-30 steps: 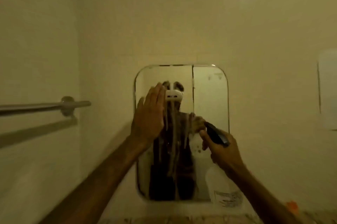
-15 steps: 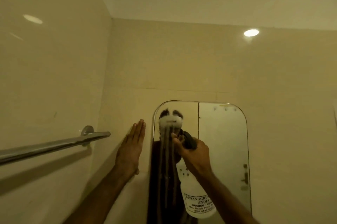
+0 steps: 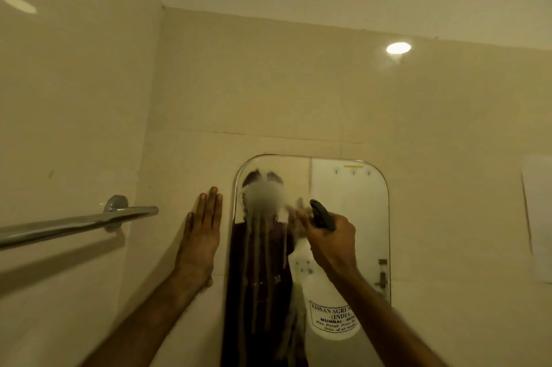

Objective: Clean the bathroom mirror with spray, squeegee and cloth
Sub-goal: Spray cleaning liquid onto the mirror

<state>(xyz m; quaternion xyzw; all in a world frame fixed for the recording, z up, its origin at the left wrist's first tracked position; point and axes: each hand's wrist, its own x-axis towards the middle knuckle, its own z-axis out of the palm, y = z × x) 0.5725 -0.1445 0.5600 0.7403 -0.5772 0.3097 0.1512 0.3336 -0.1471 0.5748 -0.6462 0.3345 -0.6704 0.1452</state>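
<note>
A rounded-corner mirror (image 3: 352,217) hangs on the tiled wall ahead. A patch of white spray foam (image 3: 264,197) sits on its upper left, with streaks running down the glass. My right hand (image 3: 331,244) grips the black trigger head of a white spray bottle (image 3: 328,307), its nozzle pointed at the mirror close to the foam. My left hand (image 3: 201,235) lies flat on the wall tiles just left of the mirror's edge, fingers together and pointing up, holding nothing. No squeegee or cloth is in view.
A chrome towel bar (image 3: 74,223) juts out from the left wall at hand height. A pale panel (image 3: 537,217) hangs on the wall at the far right. A ceiling light's reflection (image 3: 398,47) shines on the tiles above.
My left hand left the mirror glass and now rests on the wall beside it. The right hand brought the bottle up toward the foam patch, which has grown. The view tilted upward.
</note>
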